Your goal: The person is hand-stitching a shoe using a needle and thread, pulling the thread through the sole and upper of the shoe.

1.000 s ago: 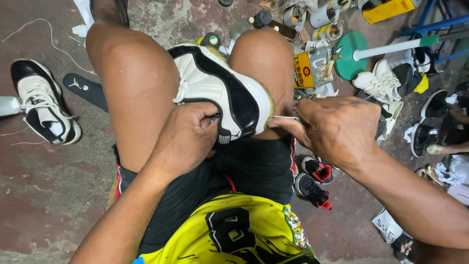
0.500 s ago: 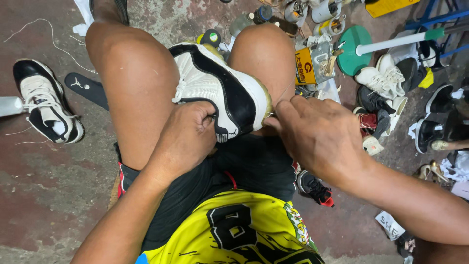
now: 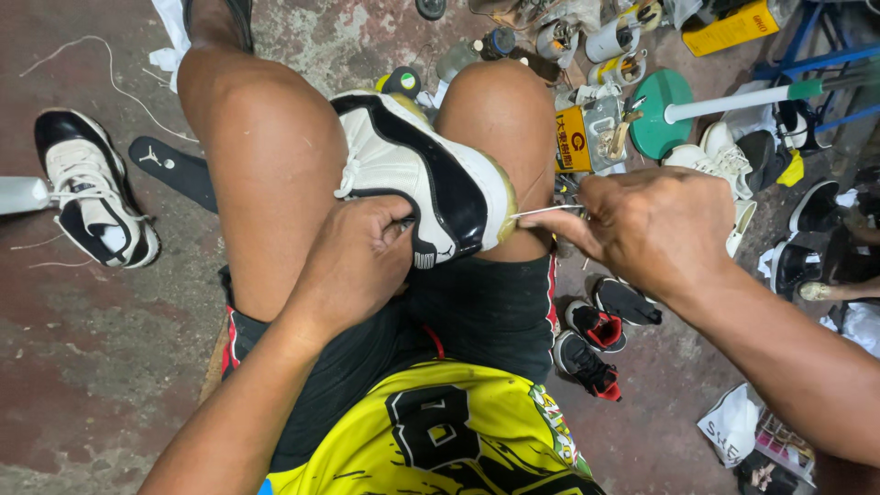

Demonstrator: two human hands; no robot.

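Observation:
A white and black sneaker (image 3: 417, 179) lies clamped between my two bare knees, heel toward me. My left hand (image 3: 353, 261) grips its heel collar, fingers tucked inside the opening. My right hand (image 3: 642, 225) is at the sneaker's right side, pinching a thin white thread (image 3: 541, 211) that runs taut from the sole edge to my fingers. Whether a needle is in the fingers is hidden.
The matching sneaker (image 3: 92, 197) and a black insole (image 3: 174, 170) lie on the concrete floor at left. Cans and bottles (image 3: 587, 41), a yellow box (image 3: 573, 137), a green disc on a white pole (image 3: 665, 115) and several shoes (image 3: 596, 339) crowd the right.
My right hand has moved out to the right, drawing the thread taut from the sole edge. The left hand stays on the heel.

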